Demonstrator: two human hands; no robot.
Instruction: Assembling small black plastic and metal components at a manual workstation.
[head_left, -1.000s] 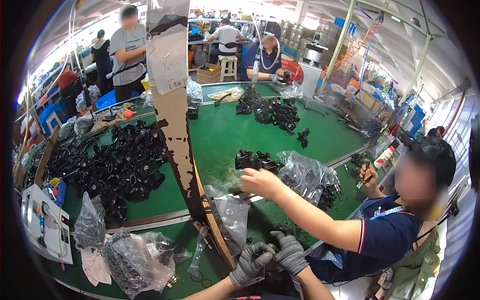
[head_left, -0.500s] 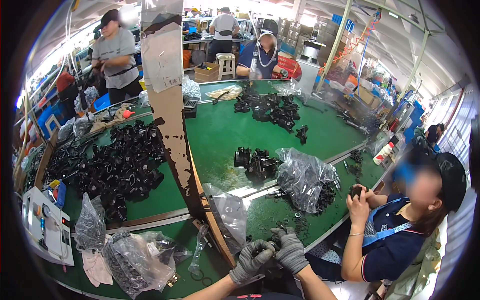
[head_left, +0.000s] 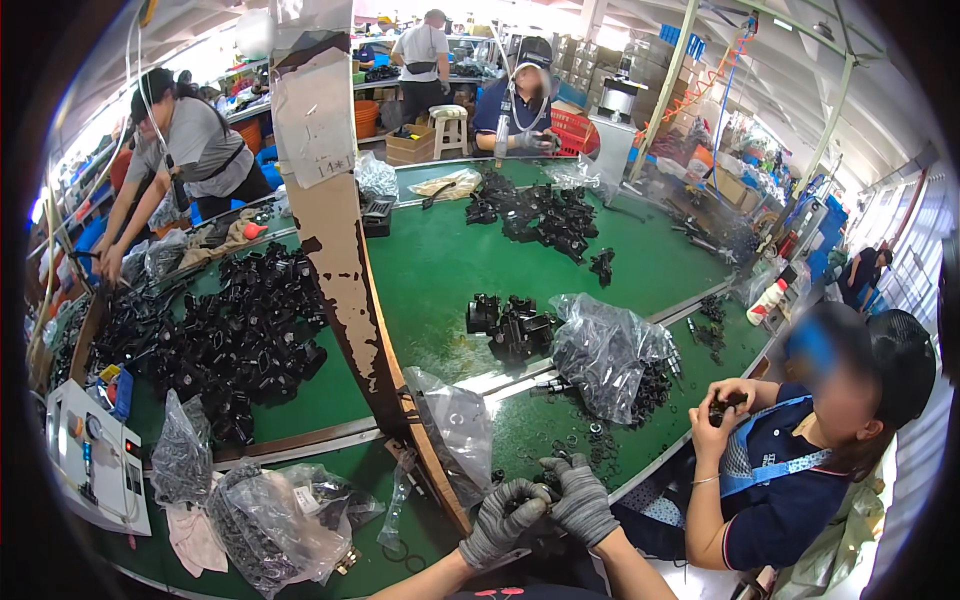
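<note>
Factory hall, seen from the head view: a long green tabletop (head_left: 450,270) runs away from the wearer, split by a worn brown divider board (head_left: 345,290) that rises toward the top edge with a sheet of paper (head_left: 312,125) stuck to it.

Wearer's hands at the bottom centre, both in grey knit gloves. Left hand (head_left: 503,518) and right hand (head_left: 583,500) are pressed close together, fingers curled in around a small dark part (head_left: 540,500) held between them just above the near edge of the tabletop. The part is mostly hidden by the gloves; its shape cannot be told.

Just left of the hands, a clear plastic bag (head_left: 455,425) leans against the divider. Small black rings (head_left: 590,440) lie scattered on the green surface right in front of the hands. Beyond them, a larger crinkled bag of black pieces (head_left: 605,350), and beside it a small cluster of black moulded parts (head_left: 510,322).

Left of the divider: a big heap of black parts (head_left: 225,335), more filled bags (head_left: 270,520) near the bottom edge, and a white control box (head_left: 90,455) at far left.

To the right, a seated co-worker in a dark blue shirt (head_left: 775,500) holds a small dark item up in both bare hands (head_left: 725,405). Farther off, one person in a grey shirt (head_left: 195,145) bends over the left side, and another in a cap (head_left: 520,100) sits at the far end of the tabletop, beside another heap of black parts (head_left: 540,210).
</note>
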